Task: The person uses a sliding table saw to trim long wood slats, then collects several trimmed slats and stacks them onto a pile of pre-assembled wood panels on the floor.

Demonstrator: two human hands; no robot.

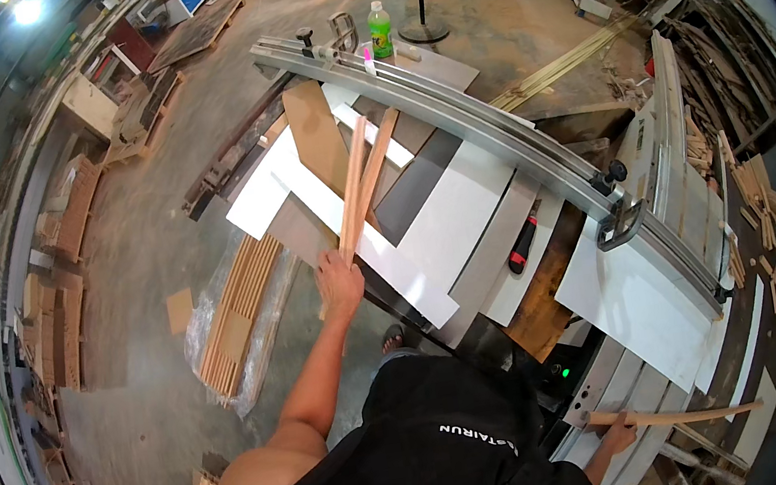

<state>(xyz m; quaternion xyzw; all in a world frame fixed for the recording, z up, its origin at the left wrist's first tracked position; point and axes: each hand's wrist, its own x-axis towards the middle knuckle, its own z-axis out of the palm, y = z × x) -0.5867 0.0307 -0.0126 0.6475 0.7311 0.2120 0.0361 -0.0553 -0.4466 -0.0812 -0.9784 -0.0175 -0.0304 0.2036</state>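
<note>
Left hand [341,286] clasps wooden strips [355,185], right hand [617,434] another strip [690,415], panels [455,208] and red-black tool [522,248] nearby.

We hold our left arm [306,393] forward, left hand [342,287] curled in a grip; our right hand [619,434] grips, low at the right.

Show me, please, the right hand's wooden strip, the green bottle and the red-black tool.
Wooden strip [680,417]: head view, middle of its length.
Green bottle [381,37]: head view, middle of its body.
Red-black tool [523,246]: head view, its handle.
</note>
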